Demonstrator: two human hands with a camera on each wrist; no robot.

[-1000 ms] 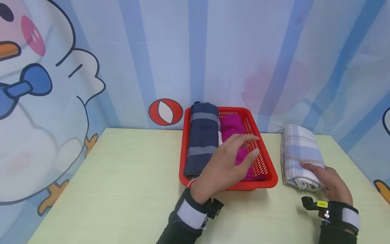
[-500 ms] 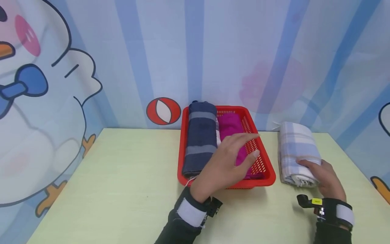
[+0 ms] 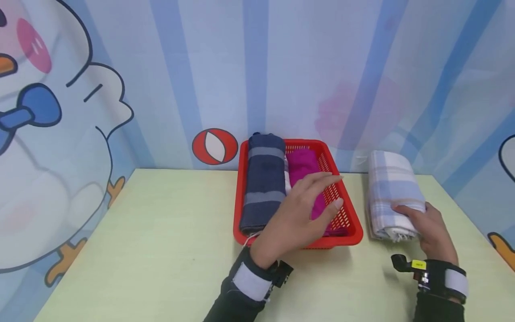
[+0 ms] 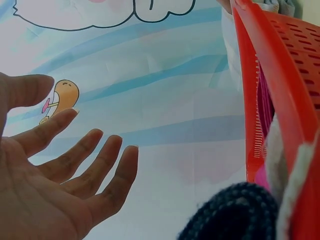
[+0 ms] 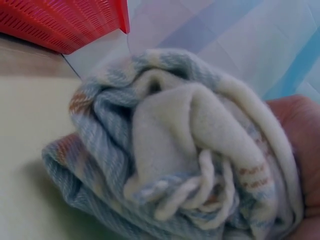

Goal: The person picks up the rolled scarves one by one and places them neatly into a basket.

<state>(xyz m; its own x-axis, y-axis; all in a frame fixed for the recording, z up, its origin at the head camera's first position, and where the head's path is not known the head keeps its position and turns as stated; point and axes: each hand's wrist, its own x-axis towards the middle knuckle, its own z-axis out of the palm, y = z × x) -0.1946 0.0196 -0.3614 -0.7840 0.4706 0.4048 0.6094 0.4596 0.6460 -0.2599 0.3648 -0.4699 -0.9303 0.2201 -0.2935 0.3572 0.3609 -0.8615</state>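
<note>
My right hand (image 3: 434, 232) grips the near right side of a folded, rolled white-and-blue plaid scarf (image 3: 394, 188), thumb on top. The right wrist view looks at the roll's end, where fringe (image 5: 200, 195) hangs from the layers. Over the red plastic basket (image 3: 354, 235) hovers my left hand (image 3: 295, 219), its fingers spread and relaxed around nothing. Along the basket's left side lies a rolled navy scarf (image 3: 263, 179) with grey stripes. Beside it is a magenta cloth (image 3: 303, 163), partly hidden by my left hand.
A pale yellow table (image 3: 161, 232) carries the basket, which stands near the back. Behind it hangs a blue striped curtain (image 3: 221, 67) with cartoon prints. A strip of white fabric (image 3: 287, 174) shows between the navy and magenta cloths.
The plaid scarf's far end has risen and tipped up in my right hand, which has shifted slightly up and left. My left hand stays nearly in place; the view has drifted a little.
</note>
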